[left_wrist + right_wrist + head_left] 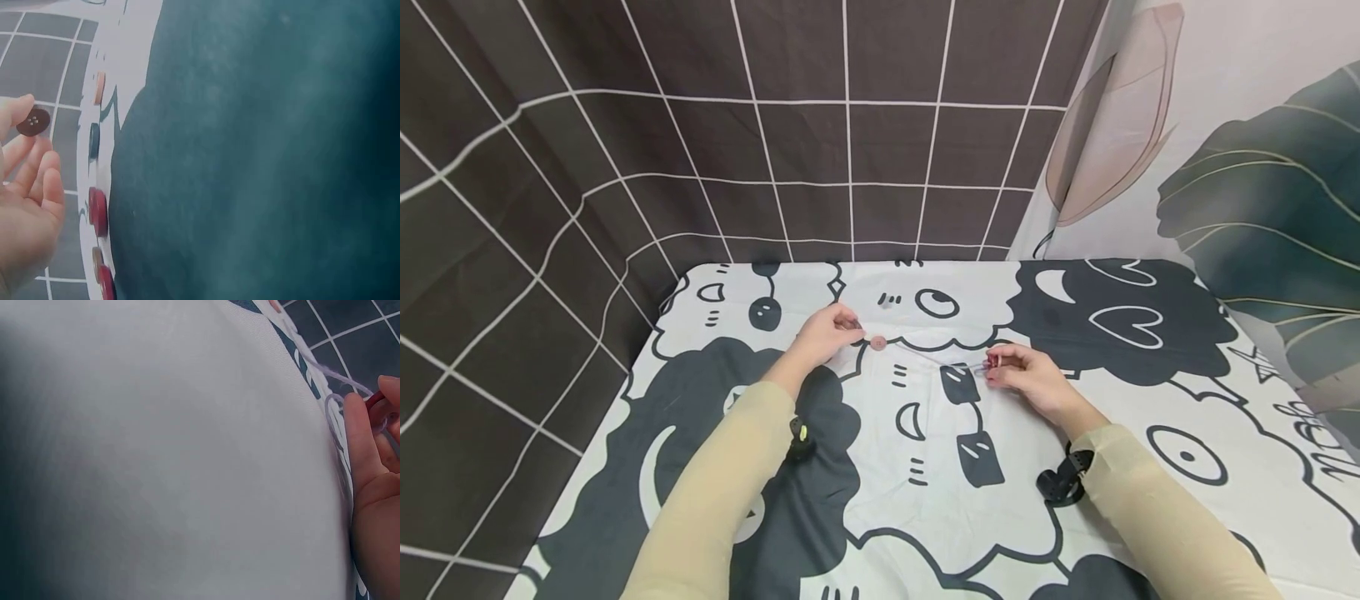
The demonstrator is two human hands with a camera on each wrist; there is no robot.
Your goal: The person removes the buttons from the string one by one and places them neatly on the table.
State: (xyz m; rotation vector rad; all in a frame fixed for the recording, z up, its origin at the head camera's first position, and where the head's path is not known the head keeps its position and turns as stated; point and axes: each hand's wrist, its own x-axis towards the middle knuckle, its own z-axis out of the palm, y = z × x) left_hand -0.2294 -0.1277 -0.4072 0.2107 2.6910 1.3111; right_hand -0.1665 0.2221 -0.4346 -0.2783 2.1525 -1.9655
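Note:
Between thumb and fingertips my left hand (pixel 825 335) pinches a dark brown button (pixel 34 122) with four holes. A pink button (pixel 877 342) lies just right of those fingertips in the head view. From it a thin lilac thread (pixel 337 376) runs across to my right hand (pixel 1030 382). My right thumb and fingers pinch a red button (pixel 375 400), seen nearly edge-on, with the thread at it. A loop of thread hangs beside the right fingers. In the left wrist view, red buttons (pixel 100 213) and a dark blue-green button (pixel 94 142) lie on the cloth.
A black-and-white cartoon cloth (pixel 880 517) covers the table. Behind and to the left hangs a dark gridded curtain (pixel 895 142); a leaf-patterned curtain (pixel 1262 175) hangs at the right. An orange button (pixel 99 87) also lies on the cloth. Each wrist wears a black camera.

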